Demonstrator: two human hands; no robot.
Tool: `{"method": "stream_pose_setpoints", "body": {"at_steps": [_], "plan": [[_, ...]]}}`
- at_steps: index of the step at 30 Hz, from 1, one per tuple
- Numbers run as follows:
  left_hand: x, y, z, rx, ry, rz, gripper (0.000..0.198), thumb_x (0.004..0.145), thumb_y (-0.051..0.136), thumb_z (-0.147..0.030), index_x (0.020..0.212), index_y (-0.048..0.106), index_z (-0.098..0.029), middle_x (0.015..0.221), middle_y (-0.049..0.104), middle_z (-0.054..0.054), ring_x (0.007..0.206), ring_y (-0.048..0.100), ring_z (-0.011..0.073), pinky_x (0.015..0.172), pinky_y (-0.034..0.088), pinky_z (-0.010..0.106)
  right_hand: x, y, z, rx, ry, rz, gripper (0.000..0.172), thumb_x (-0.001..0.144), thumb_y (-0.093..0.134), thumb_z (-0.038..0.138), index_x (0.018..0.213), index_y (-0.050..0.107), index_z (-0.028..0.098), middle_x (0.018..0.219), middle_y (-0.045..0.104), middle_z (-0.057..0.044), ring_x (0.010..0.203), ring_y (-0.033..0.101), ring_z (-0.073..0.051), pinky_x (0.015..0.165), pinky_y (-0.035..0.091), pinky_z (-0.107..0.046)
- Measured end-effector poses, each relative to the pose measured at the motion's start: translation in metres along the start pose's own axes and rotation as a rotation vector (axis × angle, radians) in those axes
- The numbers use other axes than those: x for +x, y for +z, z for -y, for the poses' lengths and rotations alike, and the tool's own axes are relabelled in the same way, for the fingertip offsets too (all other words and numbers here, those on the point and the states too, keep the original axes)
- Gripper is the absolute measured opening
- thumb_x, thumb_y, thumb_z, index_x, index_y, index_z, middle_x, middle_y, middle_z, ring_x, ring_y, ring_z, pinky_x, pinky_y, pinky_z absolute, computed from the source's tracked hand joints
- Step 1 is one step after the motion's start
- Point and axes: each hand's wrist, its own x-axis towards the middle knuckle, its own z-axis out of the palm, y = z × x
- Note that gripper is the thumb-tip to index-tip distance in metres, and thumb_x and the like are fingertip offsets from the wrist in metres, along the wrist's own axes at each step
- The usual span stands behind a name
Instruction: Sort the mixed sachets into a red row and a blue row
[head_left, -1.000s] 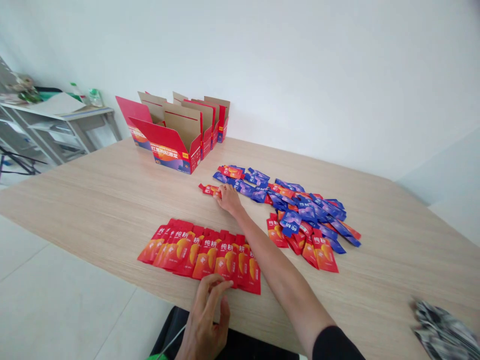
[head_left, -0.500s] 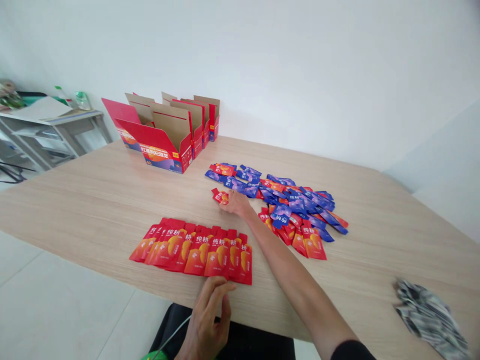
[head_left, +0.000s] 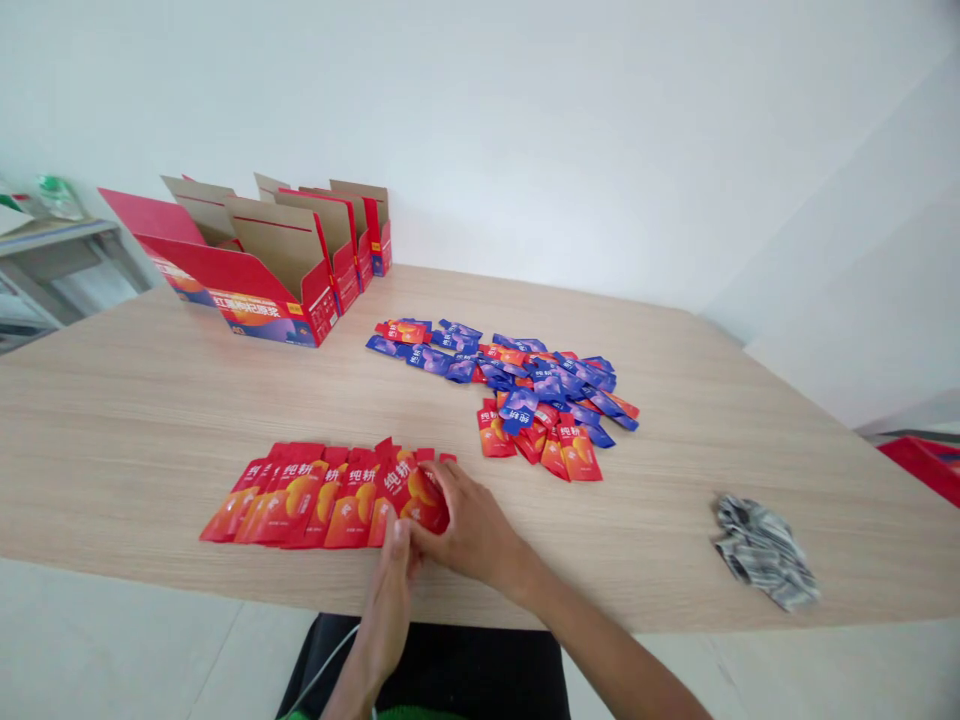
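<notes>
A fanned row of red sachets (head_left: 300,495) lies near the table's front edge. My right hand (head_left: 469,525) rests on the right end of the row, its fingers curled over a red sachet (head_left: 420,492) laid on top there. My left hand (head_left: 396,570) reaches up from below, fingertips touching the bottom edge of the same end. A loose heap of blue and red sachets (head_left: 525,390) lies in the middle of the table, beyond both hands.
Several open red cardboard boxes (head_left: 255,270) stand at the back left of the wooden table (head_left: 675,470). A crumpled grey-and-white wrapper (head_left: 761,550) lies at the front right. A grey shelf (head_left: 45,250) is at the far left, a red object (head_left: 926,460) at the right edge.
My right hand drew back from the heap's near left side with a red sachet and brought it down onto the right end of the row. My left hand moved up to that end.
</notes>
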Motion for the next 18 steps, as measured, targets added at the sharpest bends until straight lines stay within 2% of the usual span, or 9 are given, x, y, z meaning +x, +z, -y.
{"method": "stream_pose_setpoints", "body": {"at_steps": [2, 4, 7, 9, 11, 12, 13, 15, 18], "plan": [[0.001, -0.002, 0.004, -0.015, -0.057, 0.014, 0.085, 0.093, 0.065, -0.069, 0.160, 0.044, -0.020, 0.157, 0.057, 0.018, 0.151, 0.049, 0.0378, 0.117, 0.052, 0.050, -0.019, 0.000, 0.002, -0.003, 0.029, 0.070, 0.076, 0.093, 0.069, 0.047, 0.160, 0.046, 0.018, 0.159, 0.049, -0.021, 0.142, 0.054, -0.038, 0.115, 0.047, -0.052], [-0.001, -0.003, 0.003, 0.026, -0.023, 0.025, 0.080, 0.089, 0.074, -0.063, 0.155, 0.051, -0.022, 0.153, 0.061, 0.015, 0.149, 0.052, 0.0357, 0.117, 0.052, 0.046, -0.029, -0.006, -0.001, 0.017, 0.014, 0.167, 0.079, 0.096, 0.068, 0.046, 0.165, 0.040, 0.020, 0.165, 0.041, -0.021, 0.144, 0.052, -0.038, 0.114, 0.047, -0.053], [-0.007, 0.000, -0.007, 0.114, 0.070, 0.032, 0.077, 0.087, 0.079, -0.060, 0.149, 0.055, -0.022, 0.139, 0.070, 0.013, 0.133, 0.066, 0.0330, 0.109, 0.057, 0.042, -0.032, -0.021, -0.012, 0.085, -0.055, 0.238, 0.078, 0.093, 0.074, 0.045, 0.163, 0.045, 0.024, 0.159, 0.048, -0.019, 0.131, 0.060, -0.034, 0.109, 0.050, -0.048], [-0.012, 0.005, -0.017, 0.148, 0.059, 0.023, 0.090, 0.086, 0.081, -0.061, 0.156, 0.044, -0.020, 0.120, 0.078, 0.012, 0.099, 0.080, 0.0292, 0.091, 0.066, 0.041, -0.025, -0.029, -0.021, 0.163, -0.093, 0.194, 0.069, 0.093, 0.075, 0.047, 0.155, 0.056, 0.023, 0.144, 0.060, -0.016, 0.111, 0.066, -0.027, 0.099, 0.053, -0.043], [-0.016, 0.010, -0.026, 0.159, 0.000, 0.015, 0.115, 0.082, 0.085, -0.060, 0.167, 0.019, -0.019, 0.099, 0.081, 0.007, 0.063, 0.077, 0.0220, 0.069, 0.067, 0.038, -0.014, -0.032, -0.030, 0.296, -0.104, 0.154, 0.055, 0.098, 0.069, 0.051, 0.145, 0.065, 0.023, 0.123, 0.069, -0.010, 0.091, 0.064, -0.020, 0.086, 0.053, -0.036], [-0.018, 0.012, -0.029, 0.159, -0.026, 0.015, 0.127, 0.080, 0.088, -0.059, 0.169, 0.006, -0.020, 0.092, 0.080, 0.005, 0.053, 0.072, 0.0192, 0.062, 0.065, 0.035, -0.007, -0.032, -0.033, 0.372, -0.100, 0.137, 0.050, 0.100, 0.064, 0.053, 0.139, 0.068, 0.022, 0.114, 0.071, -0.008, 0.085, 0.062, -0.018, 0.081, 0.051, -0.033], [-0.020, 0.013, -0.031, 0.159, -0.046, 0.025, 0.136, 0.079, 0.090, -0.058, 0.169, -0.005, -0.020, 0.088, 0.080, 0.003, 0.048, 0.069, 0.0174, 0.056, 0.063, 0.033, -0.001, -0.031, -0.037, 0.443, -0.093, 0.123, 0.048, 0.102, 0.061, 0.056, 0.133, 0.071, 0.021, 0.106, 0.071, -0.006, 0.083, 0.060, -0.017, 0.078, 0.050, -0.031], [-0.023, 0.013, -0.033, 0.161, -0.084, 0.076, 0.141, 0.080, 0.090, -0.055, 0.169, -0.015, -0.021, 0.083, 0.079, 0.001, 0.045, 0.066, 0.0161, 0.051, 0.060, 0.030, 0.012, -0.028, -0.041, 0.545, -0.080, 0.124, 0.048, 0.102, 0.057, 0.061, 0.117, 0.074, 0.019, 0.095, 0.070, -0.003, 0.080, 0.058, -0.015, 0.074, 0.047, -0.028], [-0.026, 0.009, -0.034, 0.156, -0.138, 0.187, 0.134, 0.084, 0.086, -0.054, 0.169, -0.012, -0.022, 0.083, 0.079, 0.002, 0.045, 0.067, 0.0161, 0.050, 0.059, 0.029, 0.026, -0.025, -0.043, 0.601, -0.074, 0.174, 0.049, 0.096, 0.063, 0.067, 0.095, 0.072, 0.018, 0.083, 0.066, 0.000, 0.072, 0.054, -0.013, 0.068, 0.042, -0.026]]}}
